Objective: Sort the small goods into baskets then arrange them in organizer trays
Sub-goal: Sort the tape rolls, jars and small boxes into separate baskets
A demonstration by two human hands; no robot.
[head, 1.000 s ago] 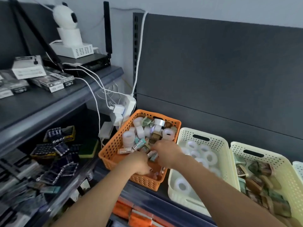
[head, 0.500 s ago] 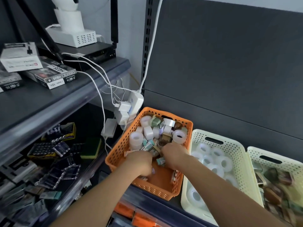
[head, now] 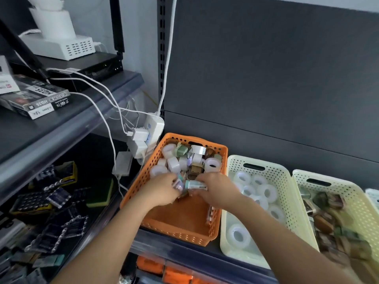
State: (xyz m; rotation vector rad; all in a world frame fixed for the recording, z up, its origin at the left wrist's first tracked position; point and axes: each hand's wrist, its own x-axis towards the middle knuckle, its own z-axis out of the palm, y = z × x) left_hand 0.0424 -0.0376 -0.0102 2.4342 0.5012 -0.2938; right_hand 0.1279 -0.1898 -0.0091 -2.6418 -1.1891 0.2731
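Both hands are down in the orange basket (head: 184,232), a rectangular tub of perforated plastic. The right hand (head: 218,190) pinches a small flat packet (head: 195,184), glossy teal and white, by one end. The left hand (head: 161,191) curls its fingers round a little lilac roll (head: 178,184). Just past the knuckles tape rolls (head: 212,165) lie heaped, milky rings among brown and green wrapped ones. Just beside it on the right, a cream basket (head: 274,170) of the same dotted plastic holds clear tape rings (head: 266,192). A second cream basket (head: 359,201) holds brown and green packs.
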